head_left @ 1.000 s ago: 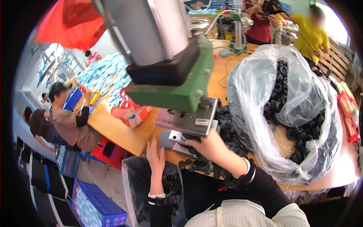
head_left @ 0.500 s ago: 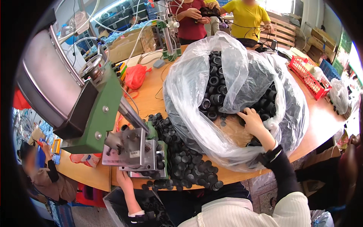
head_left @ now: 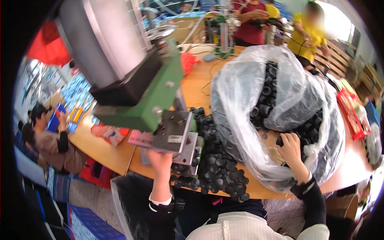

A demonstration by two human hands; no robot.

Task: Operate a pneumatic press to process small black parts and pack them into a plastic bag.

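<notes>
My right hand (head_left: 291,151) reaches into a large clear plastic bag (head_left: 236,132) whose mouth is spread open. Its fingers are curled round a small black round part (head_left: 280,140). More black ring-shaped parts (head_left: 267,91) fill the back and right of the bag. My left hand (head_left: 161,159) is raised under the metal tooling block (head_left: 175,130) of a green press (head_left: 136,106). The block and plate hide its fingertips, so its grasp cannot be made out. Beside the press, many flat black discs (head_left: 218,172) lie heaped up to the table edge.
A clear-lined bin (head_left: 132,202) stands below the table at left. A red plastic bag (head_left: 189,63) lies behind the press, a red crate (head_left: 352,114) at far right. Two people (head_left: 310,36) stand across the table; another person (head_left: 52,140) sits at left.
The view has swung left, so press and bag appear further right. My left hand has risen toward the tooling block's underside. A black part now shows at my right fingertips.
</notes>
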